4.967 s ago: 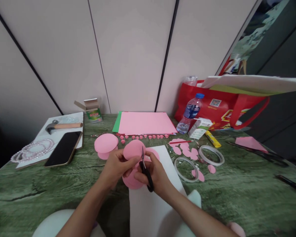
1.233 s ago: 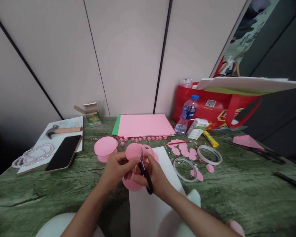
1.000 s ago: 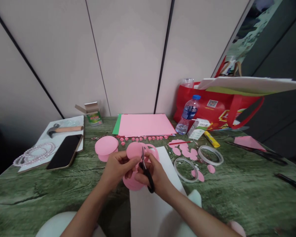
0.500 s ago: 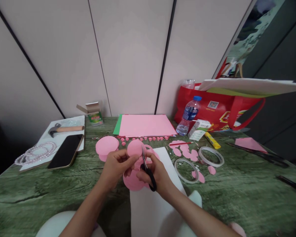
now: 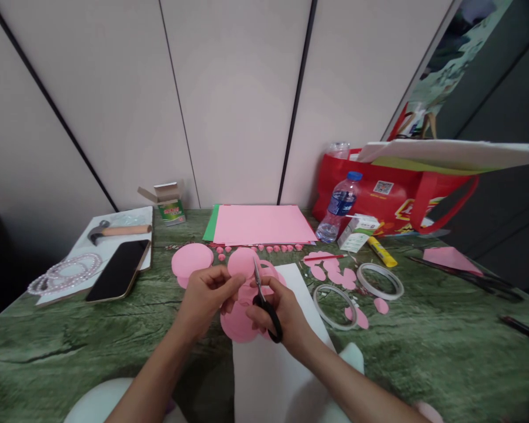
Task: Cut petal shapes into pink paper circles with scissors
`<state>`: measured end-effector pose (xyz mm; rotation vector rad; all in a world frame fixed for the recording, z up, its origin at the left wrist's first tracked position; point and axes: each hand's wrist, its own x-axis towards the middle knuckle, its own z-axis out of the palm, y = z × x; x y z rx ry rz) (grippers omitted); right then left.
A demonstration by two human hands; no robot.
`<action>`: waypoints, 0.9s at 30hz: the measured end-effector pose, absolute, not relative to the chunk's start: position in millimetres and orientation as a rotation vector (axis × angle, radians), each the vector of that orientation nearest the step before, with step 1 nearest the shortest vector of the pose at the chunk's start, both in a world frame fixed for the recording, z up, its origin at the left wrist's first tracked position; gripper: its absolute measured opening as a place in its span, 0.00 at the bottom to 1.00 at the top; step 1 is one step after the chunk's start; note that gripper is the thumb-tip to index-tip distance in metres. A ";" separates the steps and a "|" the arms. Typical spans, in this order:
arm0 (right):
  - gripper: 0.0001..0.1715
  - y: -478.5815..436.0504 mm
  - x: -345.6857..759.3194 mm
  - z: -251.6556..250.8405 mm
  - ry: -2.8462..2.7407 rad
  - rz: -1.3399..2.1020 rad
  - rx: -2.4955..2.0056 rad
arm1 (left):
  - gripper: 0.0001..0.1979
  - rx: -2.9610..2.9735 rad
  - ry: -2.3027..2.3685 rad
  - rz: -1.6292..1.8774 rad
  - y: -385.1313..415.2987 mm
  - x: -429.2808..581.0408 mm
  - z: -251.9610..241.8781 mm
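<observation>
My left hand [image 5: 209, 296] pinches a round pink paper piece [image 5: 242, 262] between thumb and fingers, holding it up above the table. In my right hand [image 5: 280, 308] are black-handled scissors [image 5: 268, 314], fingers closed round the loops. Their blades point up and away, against the right edge of the held paper; whether the paper lies between them I cannot tell. Below both hands, larger pink paper circles [image 5: 238, 326] lie on a white sheet [image 5: 268, 376]. A stack of pink circles [image 5: 192, 262] rests just left of my left hand.
Small pink rolls [image 5: 277, 248] line up before pink sheets [image 5: 260, 224]. To the right are tape rolls [image 5: 335, 306], pink scraps [image 5: 332, 264], a glue stick [image 5: 382, 252], a water bottle [image 5: 340, 205] and a red bag [image 5: 379, 200]. A phone [image 5: 120, 271] and hammer [image 5: 119, 231] lie left.
The camera view has shifted very slightly. Both hands stay at the same spot, still holding the paper and scissors; the scissors have barely moved.
</observation>
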<state>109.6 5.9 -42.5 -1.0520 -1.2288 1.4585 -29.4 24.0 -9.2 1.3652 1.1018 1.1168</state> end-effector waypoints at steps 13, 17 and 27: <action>0.24 3.9 108.4 -47.5 -1.269 1.504 -0.993 | 0.13 1.368 1.143 1.112 21.5 -22.8 -4.5; 0.25 5.4 108.7 -47.4 -1.263 1.541 -0.952 | 0.14 1.408 1.166 1.095 22.5 -25.0 -7.7; 0.25 8.4 112.9 -46.9 -1.238 1.513 -0.855 | 0.15 1.565 1.246 0.995 22.1 -25.2 -7.6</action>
